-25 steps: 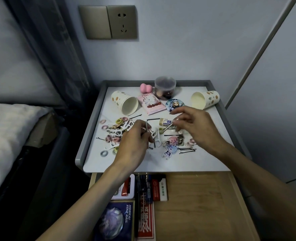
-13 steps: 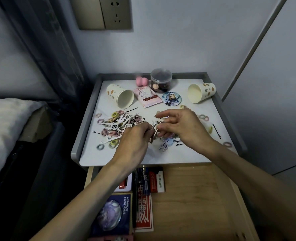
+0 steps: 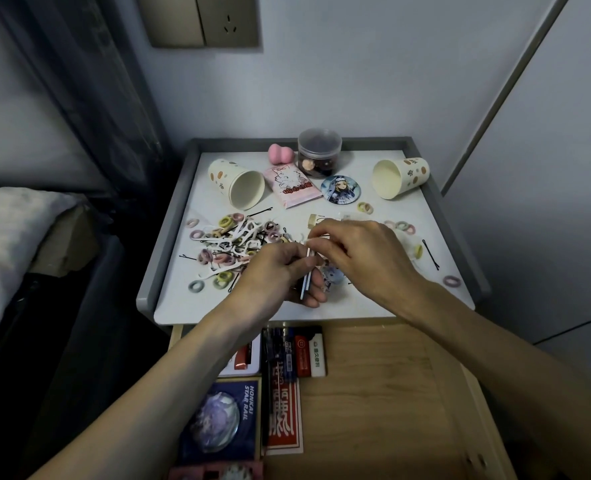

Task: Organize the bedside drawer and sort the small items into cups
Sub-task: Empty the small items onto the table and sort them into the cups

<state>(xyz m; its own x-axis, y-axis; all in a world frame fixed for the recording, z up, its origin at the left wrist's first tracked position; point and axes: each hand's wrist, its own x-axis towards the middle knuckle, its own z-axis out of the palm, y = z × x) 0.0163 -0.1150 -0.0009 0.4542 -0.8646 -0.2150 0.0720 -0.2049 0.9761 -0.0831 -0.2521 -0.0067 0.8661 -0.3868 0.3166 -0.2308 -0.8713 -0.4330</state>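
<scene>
Fingers (image 3: pixel 316 294) of left hand (image 3: pixel 276 277) and right hand (image 3: pixel 358 252) pinch flat pieces (image 3: pixel 305 284).

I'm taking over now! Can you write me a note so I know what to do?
Left hand grips a thin dark bundle; right hand pinches its top end.
The left spotted paper cup and right spotted paper cup lie on their sides, nothing seen inside.
Pile of pastel hair ties, white floss picks and black pins lies on the white tabletop.
Nothing sorted yet: stand cups, sort all.
</scene>
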